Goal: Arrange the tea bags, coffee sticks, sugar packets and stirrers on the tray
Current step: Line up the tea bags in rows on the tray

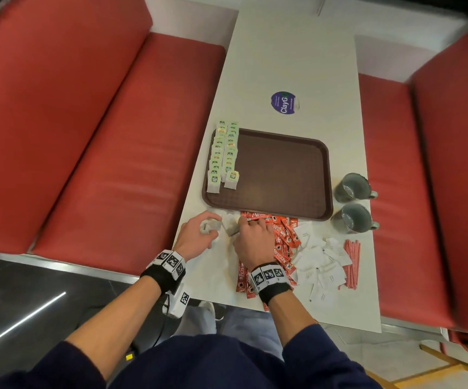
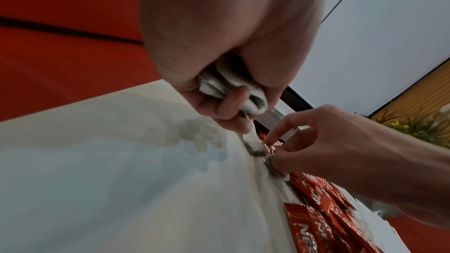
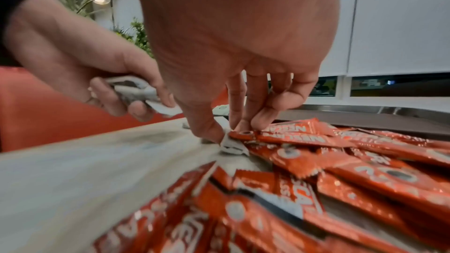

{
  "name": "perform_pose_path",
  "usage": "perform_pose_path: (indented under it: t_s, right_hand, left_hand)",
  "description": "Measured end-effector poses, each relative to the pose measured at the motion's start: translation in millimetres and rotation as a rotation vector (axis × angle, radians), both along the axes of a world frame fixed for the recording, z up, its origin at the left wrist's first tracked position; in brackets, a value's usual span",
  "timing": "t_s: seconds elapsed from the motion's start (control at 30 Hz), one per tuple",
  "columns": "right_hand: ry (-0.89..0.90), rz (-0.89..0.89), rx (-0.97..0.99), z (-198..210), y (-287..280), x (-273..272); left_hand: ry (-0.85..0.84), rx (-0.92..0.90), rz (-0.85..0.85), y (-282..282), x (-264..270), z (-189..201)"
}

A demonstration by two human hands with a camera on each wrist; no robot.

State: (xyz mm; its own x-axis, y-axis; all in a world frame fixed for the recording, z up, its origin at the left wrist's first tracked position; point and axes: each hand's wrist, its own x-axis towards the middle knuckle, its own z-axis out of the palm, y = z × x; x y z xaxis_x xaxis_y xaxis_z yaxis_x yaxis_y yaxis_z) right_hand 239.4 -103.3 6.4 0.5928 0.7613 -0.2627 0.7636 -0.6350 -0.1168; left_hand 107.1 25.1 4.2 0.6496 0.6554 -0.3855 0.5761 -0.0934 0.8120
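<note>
Just below the tray (image 1: 269, 214), white packets (image 2: 228, 88) are clutched in the left hand (image 1: 199, 234) while another floppy, featherlight one (image 3: 230, 144) gets pinched by the right hand (image 1: 251, 237), probably best taken edge-on.

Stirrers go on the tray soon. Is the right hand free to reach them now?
Probably not yet: the right hand is pinching a white packet by the coffee sticks. The stirrers lie uncovered further right.
</note>
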Motion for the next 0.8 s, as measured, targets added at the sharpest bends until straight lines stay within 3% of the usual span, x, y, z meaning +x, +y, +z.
perform_pose_path:
  t_s: [0.13, 0.23, 0.4, 0.5, 0.8]
  right_hand:
    - [0.06, -0.112, 0.244, 10.6, 1.9, 6.1]
    - [0.086, -0.091, 0.324, 15.8, 14.5, 9.2]
    - [0.161, 0.001, 0.188, 1.3, 34.7, 2.4]
    - [0.213, 0.028, 0.101, -9.1, 33.8, -9.8]
    - [0.25, 0.099, 0.095, -13.7, 28.8, -19.6]
  left_hand:
    - [0.088, 0.135, -0.012, 11.1, 0.6, -1.5]
    - [0.184, 0.308, -0.115, 15.2, 11.6, 2.8]
    - [0.364, 0.447, -0.311, 10.9, 21.0, -1.1]
    - [0.372, 0.448, -0.296, 6.9, 13.6, -5.2]
    - [0.365, 0.424, -0.225, 6.7, -4.5, -17.1]
